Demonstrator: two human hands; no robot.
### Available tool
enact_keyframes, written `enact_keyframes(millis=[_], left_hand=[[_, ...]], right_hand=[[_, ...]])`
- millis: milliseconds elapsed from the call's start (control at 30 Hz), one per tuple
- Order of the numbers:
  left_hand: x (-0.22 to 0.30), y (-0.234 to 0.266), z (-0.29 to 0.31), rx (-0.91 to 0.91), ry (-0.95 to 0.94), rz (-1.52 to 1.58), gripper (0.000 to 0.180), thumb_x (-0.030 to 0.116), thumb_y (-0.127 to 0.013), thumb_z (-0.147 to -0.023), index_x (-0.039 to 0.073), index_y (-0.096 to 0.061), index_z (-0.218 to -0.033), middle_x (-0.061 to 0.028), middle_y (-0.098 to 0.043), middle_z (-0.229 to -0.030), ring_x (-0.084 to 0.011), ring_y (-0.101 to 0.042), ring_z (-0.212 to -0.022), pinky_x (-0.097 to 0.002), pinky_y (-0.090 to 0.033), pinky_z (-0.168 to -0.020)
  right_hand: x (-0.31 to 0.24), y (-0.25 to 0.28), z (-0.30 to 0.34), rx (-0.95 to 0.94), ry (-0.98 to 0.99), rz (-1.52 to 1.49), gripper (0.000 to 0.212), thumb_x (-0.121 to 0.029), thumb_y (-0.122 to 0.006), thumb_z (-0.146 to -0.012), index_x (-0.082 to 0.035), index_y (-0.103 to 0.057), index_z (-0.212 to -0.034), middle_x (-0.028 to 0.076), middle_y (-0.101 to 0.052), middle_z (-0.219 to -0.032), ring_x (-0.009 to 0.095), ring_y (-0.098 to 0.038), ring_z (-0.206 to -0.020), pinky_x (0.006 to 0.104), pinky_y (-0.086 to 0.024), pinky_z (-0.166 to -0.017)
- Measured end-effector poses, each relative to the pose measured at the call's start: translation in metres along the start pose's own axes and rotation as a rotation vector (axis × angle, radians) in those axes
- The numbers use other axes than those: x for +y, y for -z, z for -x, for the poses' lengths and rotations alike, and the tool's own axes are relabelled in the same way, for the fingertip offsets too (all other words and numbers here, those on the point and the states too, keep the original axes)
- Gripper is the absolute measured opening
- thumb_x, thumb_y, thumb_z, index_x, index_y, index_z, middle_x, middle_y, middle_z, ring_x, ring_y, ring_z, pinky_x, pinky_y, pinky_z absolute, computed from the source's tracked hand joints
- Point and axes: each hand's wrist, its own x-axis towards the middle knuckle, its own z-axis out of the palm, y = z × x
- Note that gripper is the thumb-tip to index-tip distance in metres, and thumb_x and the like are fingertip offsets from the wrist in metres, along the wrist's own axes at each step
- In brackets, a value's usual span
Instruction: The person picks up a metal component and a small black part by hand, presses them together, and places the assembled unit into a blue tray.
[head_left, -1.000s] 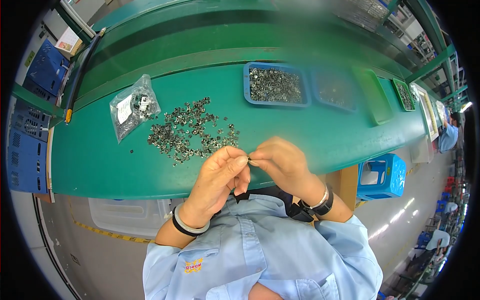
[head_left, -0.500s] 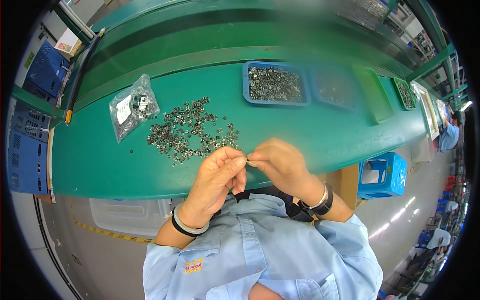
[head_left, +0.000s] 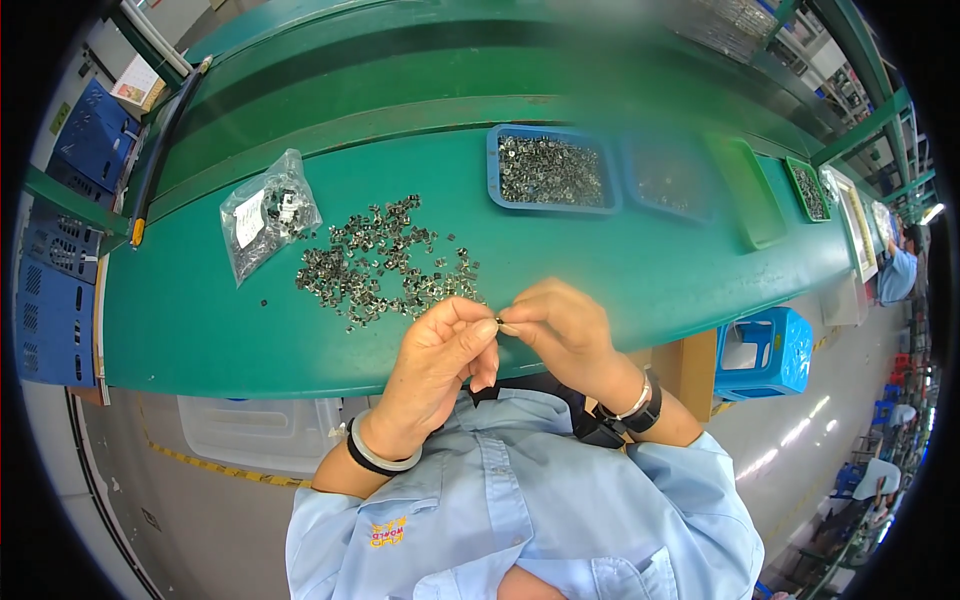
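Over the front edge of the green table (head_left: 220,350), my two hands meet fingertip to fingertip. My left hand (head_left: 447,350) is closed in a pinch of thumb and forefinger. My right hand (head_left: 562,330) pinches from the other side. Between the fingertips sits a tiny dark part (head_left: 499,321), mostly covered, so its kind cannot be made out. Just beyond my left hand lies a loose pile of small black-and-silver metal parts (head_left: 375,262). A clear plastic bag (head_left: 268,215) with similar pieces and a white label rests left of the pile.
A blue tray (head_left: 555,208) full of small metal parts stands at the back, beside a blurred second tray (head_left: 668,180). Farther right are a green tray (head_left: 755,195) and a small green bin (head_left: 808,190). A blue stool (head_left: 765,350) stands right of the table.
Both hands have shifted very slightly, still pinched together around the tiny part. The pile, bag and trays are as before.
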Motion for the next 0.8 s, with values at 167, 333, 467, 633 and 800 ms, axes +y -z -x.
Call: enact_keyframes(millis=[167, 333, 467, 633, 800], left_hand=[[0.0017, 0.0019, -0.0017, -0.07, 0.05, 0.115, 0.016, 0.02, -0.056, -0.092, 0.005, -0.05, -0.088, -0.0046, -0.054, -0.06, -0.0144, -0.05, -0.049, -0.0262, -0.038, -0.042], [-0.0028, 0.0046, -0.0047, -0.162, 0.105, 0.203, 0.015, 0.02, -0.056, -0.093, 0.007, -0.05, -0.088, -0.0039, -0.054, -0.061, -0.0131, -0.05, -0.05, -0.0245, -0.038, -0.043], [-0.0043, 0.0031, -0.0049, -0.176, 0.102, 0.209, 0.015, 0.021, -0.056, -0.093, 0.007, -0.05, -0.088, -0.0035, -0.053, -0.061, -0.0131, -0.051, -0.05, -0.0246, -0.038, -0.043], [-0.0023, 0.0006, -0.0051, -0.154, 0.073, 0.136, 0.016, 0.022, -0.055, -0.093, 0.008, -0.049, -0.09, -0.0041, -0.054, -0.064, -0.0129, -0.052, -0.052, -0.0241, -0.038, -0.044], [0.0035, -0.0051, -0.0035, -0.142, 0.077, 0.118, 0.018, 0.025, -0.052, -0.095, 0.008, -0.048, -0.092, -0.0049, -0.057, -0.068, -0.0123, -0.052, -0.054, -0.0235, -0.039, -0.045]], right_hand=[[0.0015, 0.0018, 0.0006, -0.029, 0.037, -0.042, 0.016, -0.001, -0.068, -0.077, -0.006, -0.06, -0.09, 0.006, -0.062, -0.082, 0.02, -0.061, -0.073, 0.0296, -0.05, -0.06], [0.0009, -0.0002, 0.0036, -0.006, -0.062, -0.158, 0.014, -0.002, -0.07, -0.075, -0.005, -0.062, -0.085, 0.006, -0.062, -0.081, 0.019, -0.059, -0.073, 0.0294, -0.047, -0.062], [0.0005, 0.0009, 0.0039, -0.012, -0.084, -0.197, 0.013, -0.002, -0.07, -0.076, -0.005, -0.062, -0.086, 0.006, -0.062, -0.081, 0.018, -0.059, -0.073, 0.0289, -0.047, -0.063], [0.003, -0.0003, 0.0046, -0.009, -0.11, -0.222, 0.011, -0.002, -0.069, -0.077, -0.005, -0.062, -0.086, 0.005, -0.062, -0.082, 0.017, -0.059, -0.074, 0.0283, -0.047, -0.064], [0.0043, -0.001, 0.0041, 0.003, -0.183, -0.323, 0.01, -0.001, -0.068, -0.079, -0.004, -0.062, -0.086, 0.006, -0.061, -0.085, 0.016, -0.058, -0.076, 0.0271, -0.047, -0.065]])
